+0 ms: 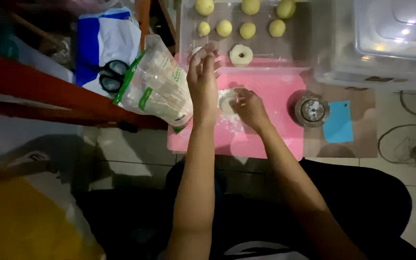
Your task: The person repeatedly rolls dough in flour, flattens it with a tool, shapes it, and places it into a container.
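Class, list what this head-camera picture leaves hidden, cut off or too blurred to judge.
- White dough piece: head view, partly covered by the right hand.
- Left hand: fingertips motion-blurred, so contact is unclear.
- Top row of yellow dough balls: cut by the upper edge.
- Round metal tool: too dim to identify.

We are seeing a tiled floor (pixel 410 168) carrying a brown board (pixel 362 144); lying on it are a pink mat (pixel 275 91), a blue scraper (pixel 338 122), a round metal cup (pixel 312 110).

free: pink mat (pixel 275 91) right half | blocked: flour bag (pixel 156 84) left, clear tray (pixel 246 50) behind, round mould (pixel 312 110) right
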